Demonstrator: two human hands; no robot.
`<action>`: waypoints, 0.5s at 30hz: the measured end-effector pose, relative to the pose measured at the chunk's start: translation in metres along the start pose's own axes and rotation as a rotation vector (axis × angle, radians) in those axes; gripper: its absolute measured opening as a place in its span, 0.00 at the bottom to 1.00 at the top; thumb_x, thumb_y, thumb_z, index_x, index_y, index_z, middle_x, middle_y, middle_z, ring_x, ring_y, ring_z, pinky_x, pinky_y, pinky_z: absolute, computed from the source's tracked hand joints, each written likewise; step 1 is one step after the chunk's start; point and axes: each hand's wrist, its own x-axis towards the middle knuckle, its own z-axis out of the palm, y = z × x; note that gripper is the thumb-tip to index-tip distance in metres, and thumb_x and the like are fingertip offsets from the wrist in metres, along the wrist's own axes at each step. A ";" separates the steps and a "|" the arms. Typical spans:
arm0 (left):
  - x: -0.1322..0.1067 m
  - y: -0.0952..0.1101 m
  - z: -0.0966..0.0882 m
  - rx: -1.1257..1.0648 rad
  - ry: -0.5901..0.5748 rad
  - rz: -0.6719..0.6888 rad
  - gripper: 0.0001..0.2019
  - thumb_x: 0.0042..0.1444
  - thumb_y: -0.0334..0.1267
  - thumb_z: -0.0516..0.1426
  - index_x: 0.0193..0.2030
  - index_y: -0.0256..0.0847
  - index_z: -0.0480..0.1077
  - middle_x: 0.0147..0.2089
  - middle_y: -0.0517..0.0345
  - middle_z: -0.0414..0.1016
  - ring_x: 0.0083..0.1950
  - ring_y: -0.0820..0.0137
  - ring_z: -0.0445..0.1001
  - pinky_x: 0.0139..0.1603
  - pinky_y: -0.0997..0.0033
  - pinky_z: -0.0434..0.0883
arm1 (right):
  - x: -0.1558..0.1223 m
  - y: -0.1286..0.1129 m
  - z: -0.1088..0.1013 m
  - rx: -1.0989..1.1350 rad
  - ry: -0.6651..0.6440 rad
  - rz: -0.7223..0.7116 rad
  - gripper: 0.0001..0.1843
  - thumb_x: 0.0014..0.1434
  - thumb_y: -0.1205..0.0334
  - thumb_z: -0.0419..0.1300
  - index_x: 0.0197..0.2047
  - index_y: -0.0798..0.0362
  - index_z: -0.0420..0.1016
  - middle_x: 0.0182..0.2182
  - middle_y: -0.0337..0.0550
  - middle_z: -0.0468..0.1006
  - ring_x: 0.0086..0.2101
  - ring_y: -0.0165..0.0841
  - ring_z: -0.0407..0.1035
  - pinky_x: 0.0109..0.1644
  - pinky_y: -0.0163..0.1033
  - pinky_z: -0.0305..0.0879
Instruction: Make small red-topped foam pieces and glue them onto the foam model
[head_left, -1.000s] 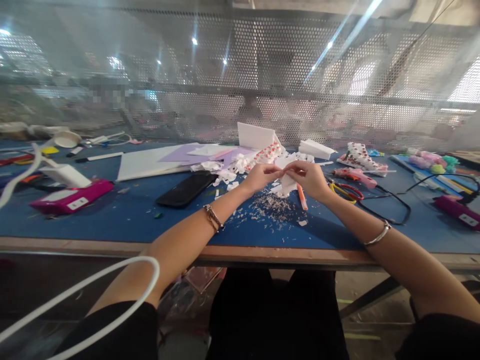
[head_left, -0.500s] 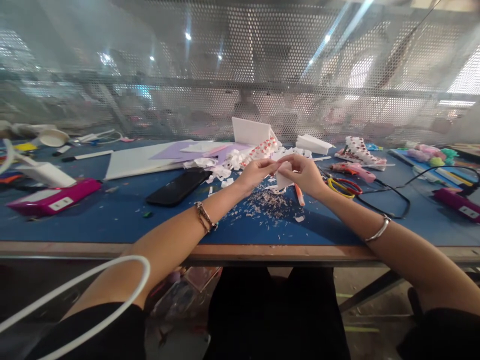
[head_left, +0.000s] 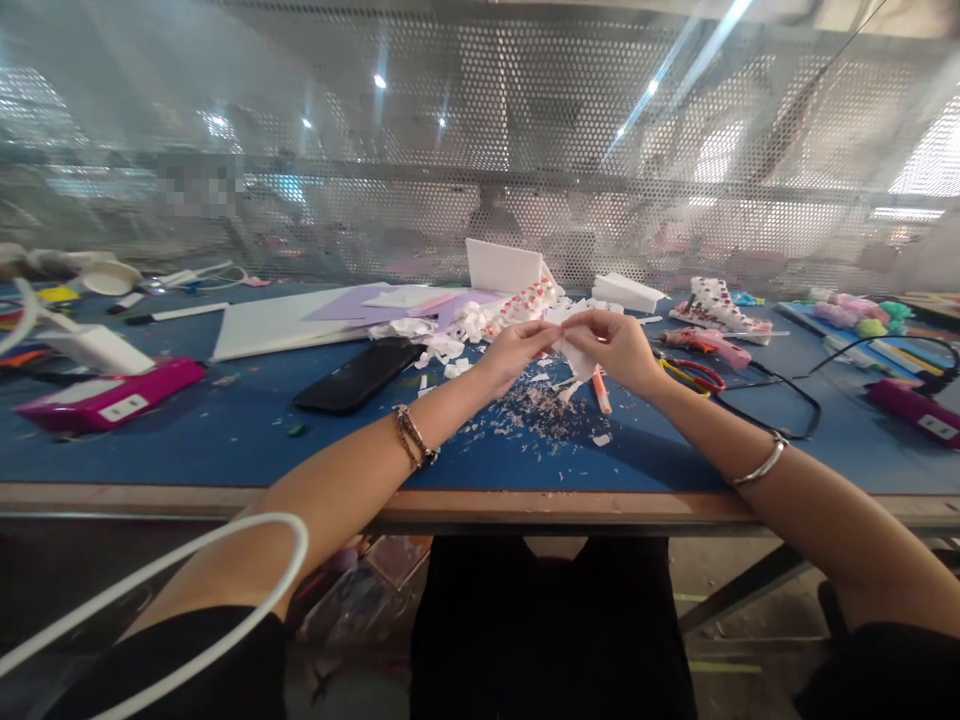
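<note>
A small, thin white piece of paper (head_left: 577, 361) is held up between both hands, over the middle of the table. My left hand (head_left: 517, 352) pinches its left edge, with thumb and forefinger closed together. My right hand (head_left: 621, 348) grips it from the other side, its fingertips meeting those of the left. Beneath the hands lies a scatter of tiny shavings (head_left: 546, 415) on the blue mat. An orange stick-like tool (head_left: 601, 392) lies just under my right hand, partly hidden by it. Crumpled white scraps (head_left: 442, 347) lie beyond my left hand.
A black phone (head_left: 358, 377) lies left of my hands. White and lilac sheets (head_left: 285, 318) are stacked behind it. Yellow-and-red-handled scissors (head_left: 694, 375), a pink glue gun (head_left: 720, 348) and its black cable lie to the right. Magenta power strips (head_left: 112, 393) sit at both sides.
The white paper has turned slightly and its lower edge has shifted right between my fingers. Both hands have moved only a little and keep their pinch.
</note>
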 end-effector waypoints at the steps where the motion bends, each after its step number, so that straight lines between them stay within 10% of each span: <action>1: 0.000 0.000 0.000 -0.008 0.001 -0.015 0.10 0.41 0.41 0.63 0.28 0.37 0.72 0.25 0.61 0.68 0.29 0.79 0.63 0.35 0.74 0.60 | 0.000 0.000 -0.002 -0.031 -0.010 -0.007 0.13 0.52 0.58 0.57 0.37 0.57 0.75 0.30 0.42 0.76 0.29 0.25 0.66 0.33 0.33 0.61; 15: -0.002 0.005 0.002 -0.030 -0.032 -0.070 0.10 0.41 0.41 0.64 0.27 0.37 0.73 0.23 0.62 0.65 0.28 0.79 0.62 0.33 0.75 0.58 | 0.001 -0.008 -0.010 -0.430 0.004 -0.254 0.10 0.54 0.60 0.57 0.35 0.54 0.77 0.30 0.41 0.78 0.29 0.26 0.66 0.34 0.34 0.59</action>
